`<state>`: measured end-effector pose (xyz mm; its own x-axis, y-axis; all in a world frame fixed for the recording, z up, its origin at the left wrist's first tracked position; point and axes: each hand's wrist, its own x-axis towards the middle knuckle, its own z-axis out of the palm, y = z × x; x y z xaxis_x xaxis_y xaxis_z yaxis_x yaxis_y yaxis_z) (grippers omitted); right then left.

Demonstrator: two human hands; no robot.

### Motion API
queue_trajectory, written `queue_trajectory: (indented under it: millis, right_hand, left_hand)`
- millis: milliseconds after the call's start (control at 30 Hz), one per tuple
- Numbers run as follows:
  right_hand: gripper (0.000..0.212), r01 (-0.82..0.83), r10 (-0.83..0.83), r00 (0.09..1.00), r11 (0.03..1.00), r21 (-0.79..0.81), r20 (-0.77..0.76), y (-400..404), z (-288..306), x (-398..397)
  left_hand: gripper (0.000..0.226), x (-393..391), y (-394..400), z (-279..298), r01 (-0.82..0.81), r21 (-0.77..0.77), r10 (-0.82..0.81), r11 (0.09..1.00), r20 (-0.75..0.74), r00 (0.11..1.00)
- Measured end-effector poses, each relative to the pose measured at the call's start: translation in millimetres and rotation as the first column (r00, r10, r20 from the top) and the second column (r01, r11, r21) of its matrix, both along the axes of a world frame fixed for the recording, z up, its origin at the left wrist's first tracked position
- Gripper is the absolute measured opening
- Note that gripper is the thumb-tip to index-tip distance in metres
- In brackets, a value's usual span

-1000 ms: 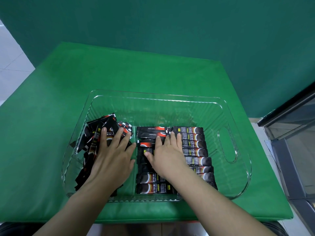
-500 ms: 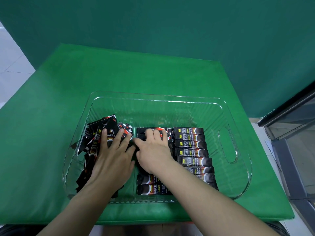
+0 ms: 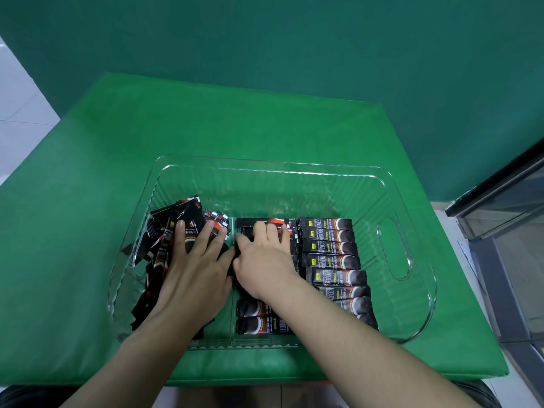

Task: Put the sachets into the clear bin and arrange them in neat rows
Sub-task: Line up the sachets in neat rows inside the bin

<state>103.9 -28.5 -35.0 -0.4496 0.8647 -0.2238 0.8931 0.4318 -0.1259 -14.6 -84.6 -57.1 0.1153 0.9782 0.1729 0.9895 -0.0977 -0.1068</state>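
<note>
Inside the clear bin (image 3: 394, 245), my left hand (image 3: 191, 275) lies flat on the loose sachets (image 3: 164, 240); my right hand (image 3: 265, 260) curls over the middle row (image 3: 262, 316); I fear sliding it sideways buckles that row.

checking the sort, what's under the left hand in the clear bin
A loose, jumbled pile of black sachets lies under the flat left hand in the clear plastic bin. The sachets beneath the palm are hidden.
</note>
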Motion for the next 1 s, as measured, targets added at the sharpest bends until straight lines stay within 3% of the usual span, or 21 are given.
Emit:
queue_trajectory:
  millis: [233,433,900,1000]
  right_hand:
    - [0.054,0.081,-0.082,0.994,0.997,-0.015,-0.067,1.5,6.9,5.9]
    - [0.061,0.211,-0.201,0.976,0.967,-0.144,0.081,4.2,10.1,17.3]
    - [0.066,0.221,-0.193,0.961,0.966,-0.132,0.199,-1.9,9.9,11.7]
    - [0.061,0.185,-0.168,0.974,0.977,-0.110,0.150,1.1,11.0,8.9]
  left_hand:
    - [0.049,-0.1,0.1,0.4,-0.007,-0.014,0.007,1.000,0.000,1.000]
    - [0.054,0.6,0.4,1.3,-0.006,-0.018,0.006,1.000,0.002,1.000]
    - [0.054,0.6,-0.1,1.7,-0.004,-0.010,0.004,1.000,0.010,1.000]
    - [0.053,0.7,-0.1,1.7,-0.006,-0.013,0.006,1.000,0.003,1.000]
